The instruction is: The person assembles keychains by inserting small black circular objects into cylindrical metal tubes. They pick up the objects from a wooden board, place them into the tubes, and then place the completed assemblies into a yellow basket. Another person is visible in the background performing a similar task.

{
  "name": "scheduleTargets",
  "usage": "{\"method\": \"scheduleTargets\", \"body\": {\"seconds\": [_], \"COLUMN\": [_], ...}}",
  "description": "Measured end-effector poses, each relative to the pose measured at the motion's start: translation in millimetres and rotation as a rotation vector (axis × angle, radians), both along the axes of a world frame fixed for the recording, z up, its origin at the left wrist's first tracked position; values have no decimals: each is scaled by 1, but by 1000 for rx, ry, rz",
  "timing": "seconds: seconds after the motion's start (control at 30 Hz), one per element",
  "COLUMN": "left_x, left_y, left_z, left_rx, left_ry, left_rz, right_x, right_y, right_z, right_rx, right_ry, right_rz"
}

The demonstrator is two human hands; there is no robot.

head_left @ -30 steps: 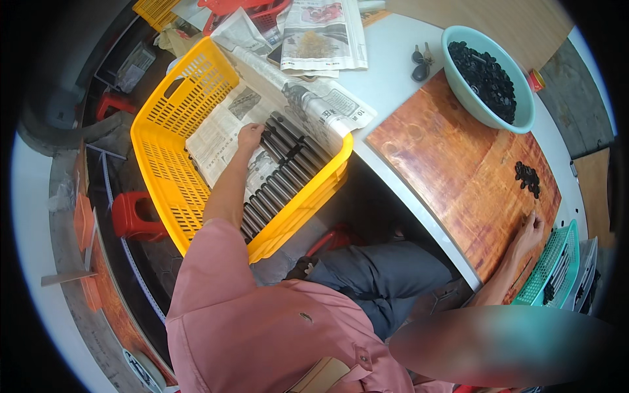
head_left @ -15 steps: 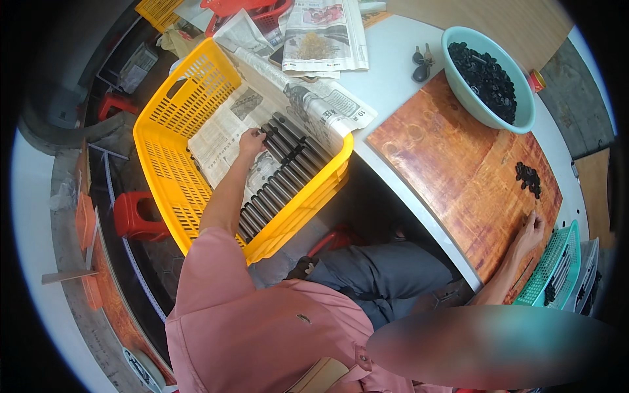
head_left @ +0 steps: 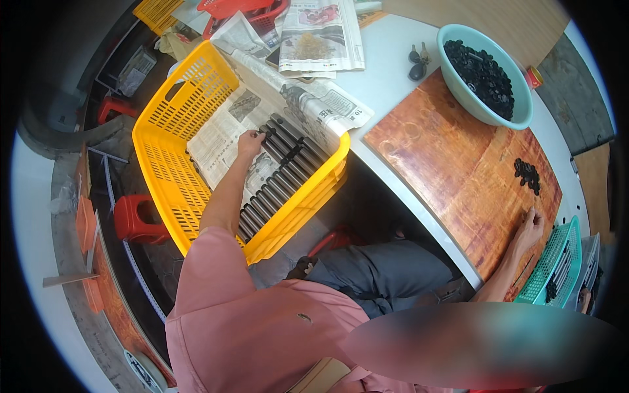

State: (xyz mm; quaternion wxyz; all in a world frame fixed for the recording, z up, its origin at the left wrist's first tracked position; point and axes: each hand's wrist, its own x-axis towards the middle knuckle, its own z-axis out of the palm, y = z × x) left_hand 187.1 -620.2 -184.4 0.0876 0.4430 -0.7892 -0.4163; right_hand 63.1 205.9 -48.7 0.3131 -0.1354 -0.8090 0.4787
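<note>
In the yellow plastic basket [head_left: 157,147], lined with newspaper [head_left: 213,141], lies a row of dark metal rods [head_left: 278,185] side by side. My left hand [head_left: 249,142] reaches in and pinches the upper end of a dark rod [head_left: 270,140] at the far end of the row. My right hand [head_left: 529,230] rests on the reddish-brown wooden board [head_left: 452,177], its fingers curled together; whether anything small is in them does not show. Just beyond it sits a little pile of small black parts [head_left: 527,176].
A pale green basin [head_left: 443,62] full of small black parts stands at the far right of the board. Keys [head_left: 417,62] and folded newspapers [head_left: 321,36] lie on the white table [head_left: 383,49]. A green basket [head_left: 573,245] with rods sits beside my right forearm. Red stools [head_left: 139,218] stand at left.
The view has shifted slightly. Both hands keep nearly the same places, the left at the rod's end and the right on the board.
</note>
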Motion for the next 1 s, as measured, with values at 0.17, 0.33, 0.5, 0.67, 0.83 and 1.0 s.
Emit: {"method": "scheduleTargets", "body": {"seconds": [0.17,0.33,0.5,0.67,0.83,1.0], "left_x": [-4,-30,-46,-53,-53,-52], "left_y": [-18,-24,-18,-15,-15,-27], "left_z": [-16,-13,-15,-6,-9,-17], "left_rx": [-228,-84,-136,-201,-214,-194], "left_ry": [-17,49,-107,-212,-232,-241], "left_rz": [-43,-33,-42,-74,-60,-105], "right_x": [2,-1,-2,-3,-2,-2], "right_y": [-5,8,6,6,6,1], "right_z": [3,-5,-5,-6,-6,-2], "right_rx": [-6,-15,-32,-18,-5,23], "right_ry": [-21,-20,-18,-11,-7,-30], "right_rz": [-1,18,29,34,39,14]}}
